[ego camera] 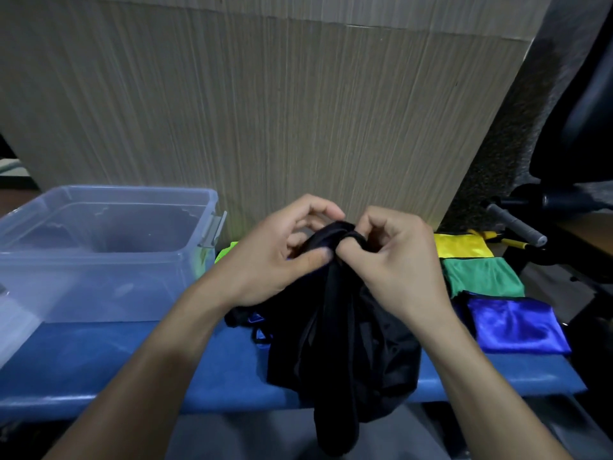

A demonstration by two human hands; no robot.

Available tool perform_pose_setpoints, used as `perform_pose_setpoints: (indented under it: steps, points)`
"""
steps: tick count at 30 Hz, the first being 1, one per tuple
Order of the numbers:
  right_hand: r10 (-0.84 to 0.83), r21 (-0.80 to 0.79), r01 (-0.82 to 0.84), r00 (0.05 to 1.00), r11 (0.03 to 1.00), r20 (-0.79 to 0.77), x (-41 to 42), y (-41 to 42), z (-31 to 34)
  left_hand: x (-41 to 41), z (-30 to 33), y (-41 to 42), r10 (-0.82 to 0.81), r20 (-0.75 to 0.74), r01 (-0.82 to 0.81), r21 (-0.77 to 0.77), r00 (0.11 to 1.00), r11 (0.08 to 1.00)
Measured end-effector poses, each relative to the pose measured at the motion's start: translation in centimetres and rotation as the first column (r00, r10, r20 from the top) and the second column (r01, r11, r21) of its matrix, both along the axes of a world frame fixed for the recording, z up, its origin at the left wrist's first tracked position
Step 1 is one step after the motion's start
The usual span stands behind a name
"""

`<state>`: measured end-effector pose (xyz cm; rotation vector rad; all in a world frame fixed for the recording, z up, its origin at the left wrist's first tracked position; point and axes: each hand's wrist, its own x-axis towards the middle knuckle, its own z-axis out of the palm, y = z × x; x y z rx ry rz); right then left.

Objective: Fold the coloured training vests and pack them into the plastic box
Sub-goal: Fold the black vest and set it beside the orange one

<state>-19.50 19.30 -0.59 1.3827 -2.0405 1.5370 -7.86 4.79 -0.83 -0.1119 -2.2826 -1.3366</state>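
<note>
While both hands meet above a blue-topped bench (132,360), seen from the head camera, a black training vest (345,343) hangs bunched between them, its lower part draped over the bench's front edge. The left hand (275,254) pinches the top of the fabric with thumb and curled fingers; the right hand (394,260) grips the same gathered top, fingers curled tight around it. To the left stands a clear plastic box (109,280), open, with no vest visible inside. To the right lie three folded vests in a row: yellow (461,244), green (481,275) and blue (517,323). A lime-green vest (225,252) peeks out behind the left hand. Folding the black vest seems just begun; next, the hands likely need to separate to find its shoulders and spread it flat.
</note>
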Motion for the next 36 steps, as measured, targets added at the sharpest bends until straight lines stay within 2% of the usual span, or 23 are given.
perform_pose_setpoints:
  steps: [2, 5, 7, 8, 11, 15, 17, 20, 25, 28, 31, 36]
  points:
    - [-0.027, -0.016, 0.026, 0.999, 1.000, -0.041, -0.4, -0.2, 1.3, 0.2, -0.5, -0.3, 0.057, 0.031, -0.055, -0.060, 0.998, 0.997]
    - [-0.047, 0.006, 0.049, 0.989, 0.999, -0.139, -0.9, 0.0, 4.1, 0.9, -0.3, -0.7, 0.205, -0.108, -0.218, -0.125, 0.973, 0.968]
    - [0.005, 0.104, 0.017, 0.978, 0.994, -0.208, -1.0, 0.1, 5.9, 1.5, 0.5, -0.6, 0.185, -0.234, -0.216, -0.113, 0.955, 0.970]
    - [0.042, 0.171, -0.002, 0.972, 0.985, -0.230, -0.8, 0.1, 6.7, 1.8, 0.8, -0.5, 0.178, -0.258, -0.222, -0.154, 0.950, 0.963]
    - [0.130, 0.314, -0.040, 0.953, 0.949, -0.272, 0.2, -0.3, 8.7, 2.1, 1.1, 0.4, 0.209, -0.245, -0.285, -0.334, 0.947, 0.898]
    - [0.149, 0.386, 0.006, 0.917, 0.923, -0.371, 1.9, -1.0, 10.4, 2.0, 0.6, 1.3, 0.341, -0.167, -0.375, -0.249, 0.925, 0.893]
    - [0.169, 0.414, 0.005, 0.909, 0.910, -0.382, 2.6, -1.0, 10.8, 1.9, 0.8, 1.7, 0.408, -0.147, -0.430, -0.178, 0.901, 0.885]
    - [0.232, 0.463, -0.040, 0.902, 0.885, -0.364, 2.9, -0.5, 11.1, 1.8, 0.8, 1.5, 0.473, -0.144, -0.492, -0.152, 0.869, 0.858]
    - [0.305, 0.421, -0.158, 0.902, 0.893, -0.306, 1.1, 1.6, 11.1, 2.5, 0.1, 0.3, 0.357, -0.141, -0.380, -0.208, 0.923, 0.901]
    - [0.216, 0.362, -0.060, 0.887, 0.930, -0.409, -0.3, 3.2, 11.0, 2.8, -1.2, -0.1, 0.322, -0.117, -0.342, -0.271, 0.939, 0.900]
    - [0.065, 0.280, 0.091, 0.862, 0.956, -0.503, -1.8, 4.5, 11.5, 3.0, -2.7, -0.5, 0.353, -0.119, -0.372, -0.347, 0.928, 0.861]
    - [-0.061, 0.137, 0.157, 0.844, 0.978, -0.533, -2.6, 6.2, 13.1, 3.5, -3.7, -0.2, 0.386, -0.111, -0.399, -0.364, 0.916, 0.842]
